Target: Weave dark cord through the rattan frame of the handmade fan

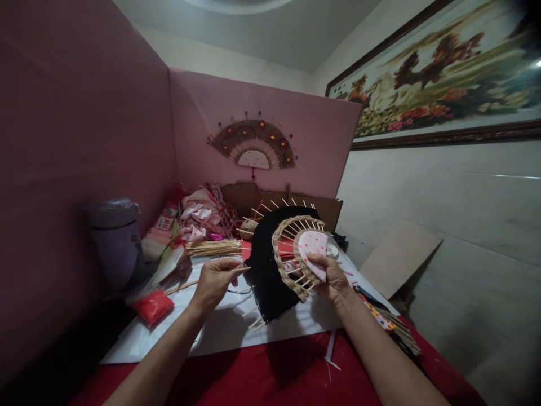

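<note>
A half-round fan [270, 248] hangs over the table in front of me, made of thin wooden sticks, a wide black cloth band, a braided straw-coloured cord and a white half-disc with pink-red spots. My right hand [332, 277] grips it by the spotted half-disc [313, 248], thumb on the front. To the left, my left hand [217, 280] pinches a thin wooden stick [194, 282] whose tip points at the black band's left edge. Bare stick ends stick out past the band at the top and bottom.
A finished fan with flowers [257, 135] hangs on the pink board. A purple bottle [116, 242], pink cloth [203, 208], bundled sticks [213, 248] and a red packet [153, 307] lie left. White sheeting [228, 335] covers the red tablecloth [253, 378]. Brown strips [401, 332] lie right.
</note>
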`<state>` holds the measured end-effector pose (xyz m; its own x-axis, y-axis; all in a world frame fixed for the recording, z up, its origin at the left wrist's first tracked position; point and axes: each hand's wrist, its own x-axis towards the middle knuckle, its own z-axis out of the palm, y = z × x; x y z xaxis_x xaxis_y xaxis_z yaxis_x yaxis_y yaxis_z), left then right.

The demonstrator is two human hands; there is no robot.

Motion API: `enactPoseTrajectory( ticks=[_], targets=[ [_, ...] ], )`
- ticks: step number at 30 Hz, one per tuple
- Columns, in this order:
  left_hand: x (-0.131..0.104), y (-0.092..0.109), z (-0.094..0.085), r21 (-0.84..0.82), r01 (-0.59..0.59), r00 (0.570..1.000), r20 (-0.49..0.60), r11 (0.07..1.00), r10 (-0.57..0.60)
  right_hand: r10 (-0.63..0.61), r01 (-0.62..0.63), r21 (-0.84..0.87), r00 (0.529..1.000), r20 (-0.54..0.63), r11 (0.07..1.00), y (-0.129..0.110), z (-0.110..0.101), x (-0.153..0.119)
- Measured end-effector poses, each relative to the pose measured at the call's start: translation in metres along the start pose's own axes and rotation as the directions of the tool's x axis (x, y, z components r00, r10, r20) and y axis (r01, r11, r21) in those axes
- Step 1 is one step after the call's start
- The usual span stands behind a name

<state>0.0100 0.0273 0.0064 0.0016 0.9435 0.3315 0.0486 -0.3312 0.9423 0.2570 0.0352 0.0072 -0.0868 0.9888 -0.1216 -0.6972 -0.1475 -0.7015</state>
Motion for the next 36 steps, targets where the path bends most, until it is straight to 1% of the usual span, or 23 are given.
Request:
enactPoseTrajectory(
  ticks=[3,5,7,11,13,16,19,23,26,29,32,36],
  targets=[
    [0.002,-0.004,-0.002,-0.008,0.011,1.000,-0.005,1.000,-0.011,-0.002,0.002,-0.019,1.000,-0.015,1.000,-0.001,-0.002,0.002],
    [0.003,-0.008,-0.005,0.023,-0.006,1.000,-0.005,1.000,0.006,0.016,-0.017,-0.042,0.999,-0.042,0.999,-0.002,-0.003,0.003],
    [0.004,-0.011,-0.007,0.110,-0.048,0.999,-0.013,0.993,0.049,0.032,-0.036,-0.072,0.998,-0.046,0.997,-0.004,-0.005,0.005],
    [0.004,-0.015,-0.012,0.324,-0.116,0.992,-0.018,0.939,0.129,0.059,-0.058,-0.125,0.998,0.009,0.990,-0.005,-0.011,0.009],
    [0.003,-0.014,-0.013,0.382,-0.138,0.989,0.012,0.914,0.144,0.086,-0.083,-0.142,0.996,0.013,0.986,-0.005,-0.013,0.010],
    [0.003,-0.014,-0.014,0.409,-0.154,0.988,0.054,0.899,0.145,0.096,-0.096,-0.147,0.995,-0.009,0.984,-0.007,-0.015,0.009],
    [0.003,-0.013,-0.015,0.372,-0.141,0.990,0.073,0.917,0.123,0.075,-0.077,-0.173,0.997,-0.017,0.982,-0.011,-0.016,0.008],
    [0.005,-0.008,-0.017,0.261,-0.077,0.993,0.104,0.962,0.051,0.045,-0.044,-0.245,0.999,0.001,0.968,-0.017,-0.017,0.007],
    [0.006,-0.004,-0.019,0.167,-0.038,0.991,0.132,0.985,0.016,0.046,-0.037,-0.273,0.999,0.028,0.961,-0.018,-0.019,0.007],
    [0.006,0.000,-0.019,0.109,-0.010,0.988,0.151,0.994,-0.007,0.052,-0.038,-0.293,0.998,0.039,0.955,-0.017,-0.021,0.007],
    [0.005,0.002,-0.016,0.080,0.020,0.988,0.151,0.997,-0.032,0.063,-0.041,-0.278,0.995,0.072,0.960,-0.015,-0.024,0.007],
    [0.002,0.000,-0.007,0.016,0.085,0.988,0.128,0.996,-0.086,0.048,-0.017,-0.250,0.992,0.119,0.968,-0.010,-0.023,0.005]
  ],
)
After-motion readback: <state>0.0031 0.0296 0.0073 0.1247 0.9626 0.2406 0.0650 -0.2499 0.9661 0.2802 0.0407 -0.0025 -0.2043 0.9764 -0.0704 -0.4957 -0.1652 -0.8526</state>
